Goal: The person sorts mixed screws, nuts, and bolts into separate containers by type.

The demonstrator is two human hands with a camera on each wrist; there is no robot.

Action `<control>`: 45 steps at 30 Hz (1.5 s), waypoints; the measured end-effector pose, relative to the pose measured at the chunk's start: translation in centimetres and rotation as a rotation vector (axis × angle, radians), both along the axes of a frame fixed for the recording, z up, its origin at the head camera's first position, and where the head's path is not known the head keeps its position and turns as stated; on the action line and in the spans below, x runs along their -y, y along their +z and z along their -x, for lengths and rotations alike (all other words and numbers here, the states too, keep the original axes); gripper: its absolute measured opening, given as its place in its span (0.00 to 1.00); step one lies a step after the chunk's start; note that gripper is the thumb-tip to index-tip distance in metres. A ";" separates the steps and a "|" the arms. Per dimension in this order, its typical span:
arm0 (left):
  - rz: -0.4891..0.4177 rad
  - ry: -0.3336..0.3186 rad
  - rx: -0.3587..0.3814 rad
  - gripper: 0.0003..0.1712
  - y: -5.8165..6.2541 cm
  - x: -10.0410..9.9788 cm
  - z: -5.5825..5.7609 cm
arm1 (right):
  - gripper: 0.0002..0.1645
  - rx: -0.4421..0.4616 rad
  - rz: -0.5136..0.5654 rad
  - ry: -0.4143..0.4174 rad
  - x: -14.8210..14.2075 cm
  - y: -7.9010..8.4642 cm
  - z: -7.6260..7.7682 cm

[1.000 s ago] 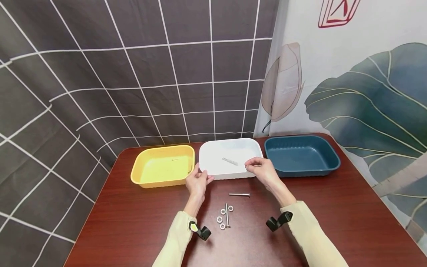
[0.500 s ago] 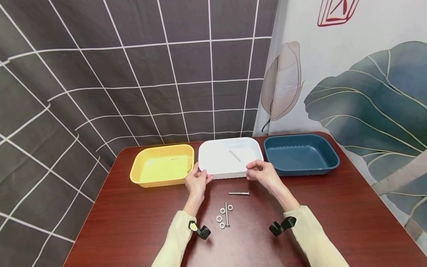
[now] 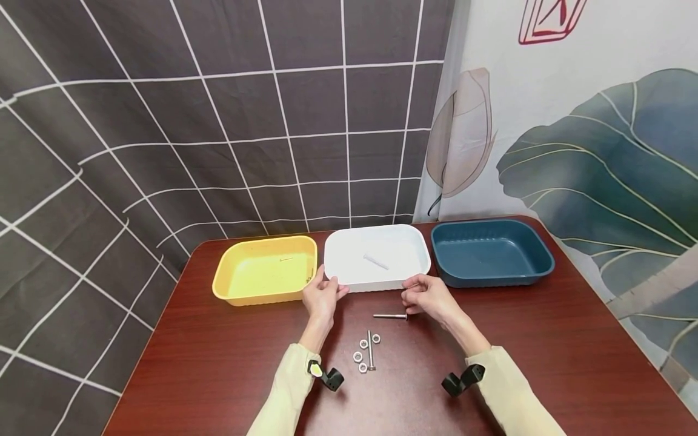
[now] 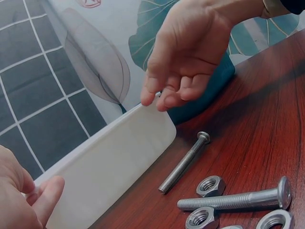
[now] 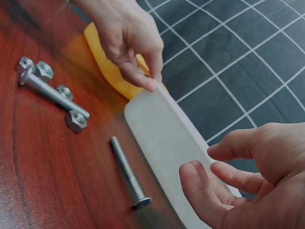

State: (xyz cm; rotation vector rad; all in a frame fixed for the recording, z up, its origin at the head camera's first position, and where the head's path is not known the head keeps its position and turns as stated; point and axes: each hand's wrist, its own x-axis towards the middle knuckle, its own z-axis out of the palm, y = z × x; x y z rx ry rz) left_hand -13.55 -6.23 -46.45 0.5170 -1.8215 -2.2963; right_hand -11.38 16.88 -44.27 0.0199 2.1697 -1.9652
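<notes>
A lone silver metal bolt (image 3: 389, 316) lies crosswise, head toward the nearer right hand (image 3: 431, 298), fingers parted, empty. The left hand (image 3: 320, 298) pinches the white plastic tray (image 3: 376, 286)

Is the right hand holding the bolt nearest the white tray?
No: in the right wrist view, that bolt lies on the table, visibly apart from the right hand's fingers.

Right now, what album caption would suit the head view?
Left hand gripping a white tray, right hand near it, bolts and nuts on the table.
</notes>
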 end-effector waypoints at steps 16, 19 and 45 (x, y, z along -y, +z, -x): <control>-0.003 0.006 0.005 0.33 0.0 -0.1 0.1 | 0.15 0.039 -0.085 -0.017 0.4 -1.7 -0.8; 0.000 0.007 0.004 0.33 0.0 -0.1 0.0 | 0.15 0.026 -0.106 -0.019 0.5 -1.9 -1.0; -0.008 0.002 -0.013 0.33 -0.3 0.1 0.1 | 0.14 -0.270 -0.629 0.044 1.4 -2.6 -1.3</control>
